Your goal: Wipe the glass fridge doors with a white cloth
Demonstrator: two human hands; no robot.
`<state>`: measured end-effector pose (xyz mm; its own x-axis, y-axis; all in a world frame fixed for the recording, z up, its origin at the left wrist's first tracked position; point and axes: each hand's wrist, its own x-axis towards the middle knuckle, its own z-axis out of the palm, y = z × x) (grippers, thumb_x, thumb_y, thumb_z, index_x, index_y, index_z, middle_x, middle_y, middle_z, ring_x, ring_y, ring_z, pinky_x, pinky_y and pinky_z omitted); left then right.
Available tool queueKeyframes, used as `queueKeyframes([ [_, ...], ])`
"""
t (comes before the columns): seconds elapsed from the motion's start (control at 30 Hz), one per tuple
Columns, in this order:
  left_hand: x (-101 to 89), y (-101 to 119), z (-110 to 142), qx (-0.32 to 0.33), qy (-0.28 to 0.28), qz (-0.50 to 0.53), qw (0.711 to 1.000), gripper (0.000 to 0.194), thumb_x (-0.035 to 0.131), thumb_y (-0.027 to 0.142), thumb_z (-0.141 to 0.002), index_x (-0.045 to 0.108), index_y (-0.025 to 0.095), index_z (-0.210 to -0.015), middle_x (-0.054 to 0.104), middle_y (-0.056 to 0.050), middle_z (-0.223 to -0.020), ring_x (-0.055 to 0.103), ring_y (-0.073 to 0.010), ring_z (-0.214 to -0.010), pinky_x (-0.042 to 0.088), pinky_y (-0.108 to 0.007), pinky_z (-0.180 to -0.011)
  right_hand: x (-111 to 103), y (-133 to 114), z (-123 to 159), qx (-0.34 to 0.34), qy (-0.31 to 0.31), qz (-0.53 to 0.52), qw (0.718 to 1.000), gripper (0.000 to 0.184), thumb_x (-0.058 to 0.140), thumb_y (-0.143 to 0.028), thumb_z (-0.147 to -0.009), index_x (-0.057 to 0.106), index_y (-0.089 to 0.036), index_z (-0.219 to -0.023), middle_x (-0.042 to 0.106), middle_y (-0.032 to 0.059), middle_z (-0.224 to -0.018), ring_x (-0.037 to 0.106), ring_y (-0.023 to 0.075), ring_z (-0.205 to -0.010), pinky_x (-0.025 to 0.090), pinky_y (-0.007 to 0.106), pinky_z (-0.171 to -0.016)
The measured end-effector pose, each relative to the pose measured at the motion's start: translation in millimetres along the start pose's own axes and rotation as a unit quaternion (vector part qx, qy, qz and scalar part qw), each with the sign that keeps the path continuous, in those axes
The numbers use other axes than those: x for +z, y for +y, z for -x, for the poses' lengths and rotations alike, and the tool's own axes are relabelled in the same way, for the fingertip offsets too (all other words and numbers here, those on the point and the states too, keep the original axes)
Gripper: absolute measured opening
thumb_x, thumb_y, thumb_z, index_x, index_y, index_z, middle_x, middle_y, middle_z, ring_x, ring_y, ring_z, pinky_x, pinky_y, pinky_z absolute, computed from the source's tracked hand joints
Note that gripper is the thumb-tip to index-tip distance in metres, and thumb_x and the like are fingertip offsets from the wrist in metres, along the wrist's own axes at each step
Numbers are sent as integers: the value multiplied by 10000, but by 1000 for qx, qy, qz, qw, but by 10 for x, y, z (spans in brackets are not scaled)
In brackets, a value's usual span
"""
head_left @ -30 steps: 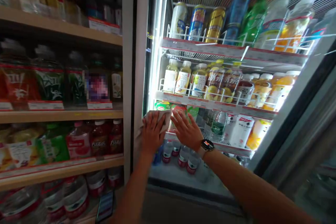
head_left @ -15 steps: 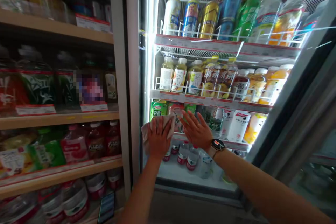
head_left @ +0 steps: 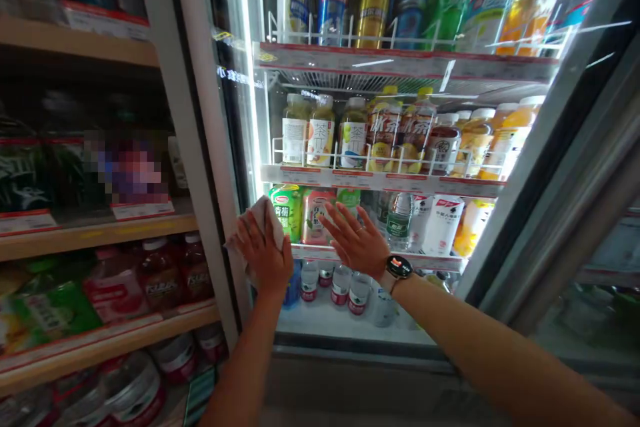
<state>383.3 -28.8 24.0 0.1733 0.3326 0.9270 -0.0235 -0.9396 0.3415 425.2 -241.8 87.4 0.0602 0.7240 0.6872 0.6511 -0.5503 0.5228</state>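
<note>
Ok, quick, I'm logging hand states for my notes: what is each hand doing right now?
Left hand: holding a white cloth.
Right hand: open, fingers spread, holding nothing.

Wooden shelves (head_left: pixel 95 237) at 9 o'clock, red-edged price strips on them. Glass-door drinks cooler (head_left: pixel 400 60) from 12 to 2 o'clock, wire racks inside. White door post (head_left: pixel 193 113) at 11 o'clock, bright LED strip (head_left: pixel 249 60) beside it, main light source. Grey base panel (head_left: pixel 350 387) at 6 o'clock. Steel door frame (head_left: pixel 565 167) at 3 o'clock.
</note>
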Motion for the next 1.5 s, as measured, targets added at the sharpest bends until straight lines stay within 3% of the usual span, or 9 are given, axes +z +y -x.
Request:
queueKeyframes([
  [0.23,-18,47,-22,173,-138,22,975,503,435,452,-932,524,270,-1392,411,-66,-1534,113,-287,-1508,23,-541,-1221,9,6,5,-5,8,6,1000,698,397,-255,-980,24,-179,-1564,284,81,-1590,235,237,-1485,171,469,-1217],
  [0.47,-24,35,-46,56,-20,7,998,626,415,427,-952,293,189,-1518,131,-114,-1630,30,-326,-1510,53,-600,-1201,16,7,-6,-3,18,21,1000,676,392,-246,-976,68,-178,-1565,274,67,-1597,220,227,-1490,169,452,-1219],
  [0.7,64,25,272,233,-131,38,963,452,516,370,-914,549,324,-1363,437,-43,-1516,150,-287,-1501,47,-555,-1224,3,13,-20,-8,24,16,1000,640,387,-245,-980,134,-158,-1561,290,85,-1590,228,220,-1488,159,450,-1223],
  [0.83,-22,-87,106,168,-94,10,981,566,518,384,-917,408,289,-1464,290,-73,-1590,119,-313,-1504,60,-588,-1211,21,-55,-20,23,19,9,1000,641,388,-248,-979,130,-176,-1562,271,65,-1598,202,213,-1495,152,447,-1226],
  [0.97,-36,-4,97,86,-36,9,996,644,456,395,-950,240,217,-1529,99,-111,-1632,50,-338,-1506,84,-610,-1196,83,-164,-30,70,65,24,995,622,391,-269,-984,162,-189,-1557,326,51,-1576,205,193,-1493,79,444,-1236],
  [1.13,62,119,358,159,-53,2,986,602,476,363,-941,307,256,-1509,163,-83,-1624,60,-321,-1508,105,-583,-1204,183,-311,-47,135,88,26,986,606,389,-260,-977,201,-230,-1552,370,36,-1554,231,183,-1486,-23,447,-1235],
  [1.23,46,36,298,206,-83,0,975,566,501,358,-927,382,285,-1476,279,-71,-1594,122,-306,-1503,109,-566,-1212,222,-373,-47,161,98,33,982,604,393,-256,-972,215,-238,-1549,379,33,-1547,224,186,-1489,-49,456,-1232],
  [1.4,-44,-52,34,72,-8,-2,997,639,430,370,-963,204,204,-1537,148,-130,-1623,73,-312,-1508,107,-591,-1199,244,-396,-34,155,108,39,981,627,413,-249,-964,197,-223,-1552,365,43,-1551,199,191,-1496,-29,460,-1233],
  [1.5,-19,20,133,89,-12,5,996,627,438,364,-962,228,207,-1532,100,-123,-1629,29,-321,-1508,84,-612,-1195,252,-396,-36,152,119,42,980,627,428,-249,-961,211,-217,-1548,375,36,-1544,172,187,-1502,-14,463,-1237],
])
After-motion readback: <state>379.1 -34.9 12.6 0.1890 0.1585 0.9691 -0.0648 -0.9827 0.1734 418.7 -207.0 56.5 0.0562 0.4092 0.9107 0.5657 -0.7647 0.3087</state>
